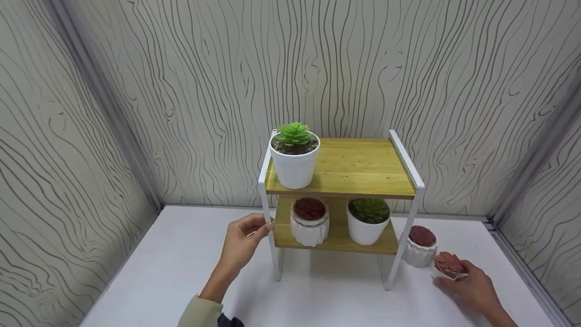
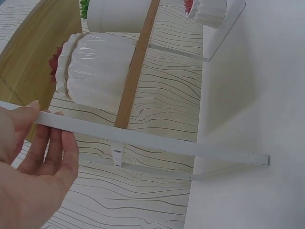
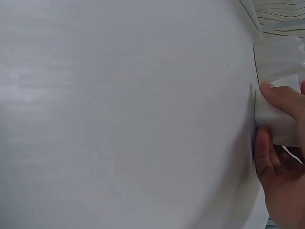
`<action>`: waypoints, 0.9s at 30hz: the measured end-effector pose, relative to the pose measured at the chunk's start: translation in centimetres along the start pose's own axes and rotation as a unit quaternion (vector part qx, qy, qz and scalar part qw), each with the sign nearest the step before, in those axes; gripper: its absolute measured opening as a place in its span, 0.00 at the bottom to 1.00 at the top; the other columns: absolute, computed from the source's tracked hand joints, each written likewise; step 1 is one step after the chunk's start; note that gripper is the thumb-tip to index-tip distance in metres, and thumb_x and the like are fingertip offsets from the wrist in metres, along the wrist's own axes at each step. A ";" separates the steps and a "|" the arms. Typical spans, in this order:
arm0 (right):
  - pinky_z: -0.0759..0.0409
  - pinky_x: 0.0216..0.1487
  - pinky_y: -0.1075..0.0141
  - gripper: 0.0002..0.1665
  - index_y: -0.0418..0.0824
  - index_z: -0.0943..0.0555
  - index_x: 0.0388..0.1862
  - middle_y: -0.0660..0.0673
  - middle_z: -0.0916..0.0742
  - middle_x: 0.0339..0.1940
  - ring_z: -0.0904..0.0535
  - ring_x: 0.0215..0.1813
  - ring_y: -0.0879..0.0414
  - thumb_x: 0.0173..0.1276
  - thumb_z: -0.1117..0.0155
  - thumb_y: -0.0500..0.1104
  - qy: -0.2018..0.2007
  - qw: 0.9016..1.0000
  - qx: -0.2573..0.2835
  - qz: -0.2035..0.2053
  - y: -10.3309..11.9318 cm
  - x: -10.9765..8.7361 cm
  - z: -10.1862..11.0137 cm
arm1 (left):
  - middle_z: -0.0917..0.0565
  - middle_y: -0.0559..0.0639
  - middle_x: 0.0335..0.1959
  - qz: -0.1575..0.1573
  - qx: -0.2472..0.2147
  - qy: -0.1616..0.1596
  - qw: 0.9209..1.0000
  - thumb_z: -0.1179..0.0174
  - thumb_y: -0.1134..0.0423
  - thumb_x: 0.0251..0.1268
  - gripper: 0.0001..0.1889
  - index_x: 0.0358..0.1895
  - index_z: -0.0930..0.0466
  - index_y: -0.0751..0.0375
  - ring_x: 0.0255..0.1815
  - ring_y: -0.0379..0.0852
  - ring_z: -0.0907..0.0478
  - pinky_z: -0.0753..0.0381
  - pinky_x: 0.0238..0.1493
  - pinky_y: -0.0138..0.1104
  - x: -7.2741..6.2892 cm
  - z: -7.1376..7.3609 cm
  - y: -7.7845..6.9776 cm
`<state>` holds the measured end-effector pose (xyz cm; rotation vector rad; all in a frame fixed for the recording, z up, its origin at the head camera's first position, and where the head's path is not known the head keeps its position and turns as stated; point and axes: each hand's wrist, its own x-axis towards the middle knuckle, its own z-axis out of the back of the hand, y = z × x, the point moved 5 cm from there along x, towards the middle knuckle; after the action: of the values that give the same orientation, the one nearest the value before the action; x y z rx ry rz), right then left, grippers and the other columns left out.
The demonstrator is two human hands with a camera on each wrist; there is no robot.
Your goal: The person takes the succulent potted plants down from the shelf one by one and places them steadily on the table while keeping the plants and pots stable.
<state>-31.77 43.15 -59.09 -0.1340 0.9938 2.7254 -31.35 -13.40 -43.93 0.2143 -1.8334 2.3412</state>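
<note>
My left hand [image 1: 241, 240] pinches the left front upright of a small two-tier plant shelf [image 1: 358, 165] between thumb and fingers. The left wrist view shows that white metal upright [image 2: 157, 143] running out from the fingers. To the right of the shelf, my right hand [image 1: 474, 286] grips a small white pot with a pinkish-red succulent [image 1: 447, 264], low at the table. In the right wrist view, the thumb and fingers are around the white pot [image 3: 279, 119]. Close behind it stands a ribbed white pot with a dark red succulent [image 1: 421, 247].
On the top board's left end sits a white pot with a bright green succulent [image 1: 295, 168]. The lower board carries a ribbed pot with a dark red plant [image 1: 309, 229] and a smooth pot with a green one [image 1: 366, 229]. Wood-grain patterned walls [image 1: 204, 113] surround the white table [image 1: 154, 263].
</note>
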 end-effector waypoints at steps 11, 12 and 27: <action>0.28 0.69 0.30 0.71 0.13 0.39 0.71 0.13 0.27 0.68 0.32 0.71 0.19 0.53 0.17 0.65 -0.006 1.000 -0.007 0.005 0.1 0.0 0.0 | 0.10 0.51 0.47 -0.005 0.007 -0.003 1.000 0.32 0.60 0.72 0.11 0.51 0.12 0.61 0.51 0.44 0.14 0.12 0.58 0.33 0.1 0.0 0.0; 0.27 0.69 0.30 0.70 0.14 0.38 0.71 0.14 0.27 0.68 0.31 0.71 0.19 0.54 0.17 0.66 -0.006 1.000 -0.008 0.006 0.0 0.0 0.0 | 0.11 0.52 0.47 -0.006 0.006 -0.003 1.000 0.32 0.60 0.71 0.11 0.51 0.12 0.61 0.52 0.44 0.14 0.12 0.58 0.33 0.1 0.0 0.0; 0.24 0.65 0.34 0.64 0.16 0.36 0.68 0.17 0.22 0.62 0.25 0.66 0.23 0.56 0.18 0.64 -0.010 1.000 0.001 0.019 0.1 -0.3 0.3 | 0.10 0.51 0.48 0.001 -0.002 0.000 1.000 0.31 0.58 0.71 0.11 0.50 0.11 0.58 0.52 0.43 0.14 0.13 0.58 0.33 0.1 0.0 0.1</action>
<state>-31.48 43.23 -58.79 -0.0896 1.0026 2.7550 -31.46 -13.46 -44.02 0.2127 -1.8404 2.3386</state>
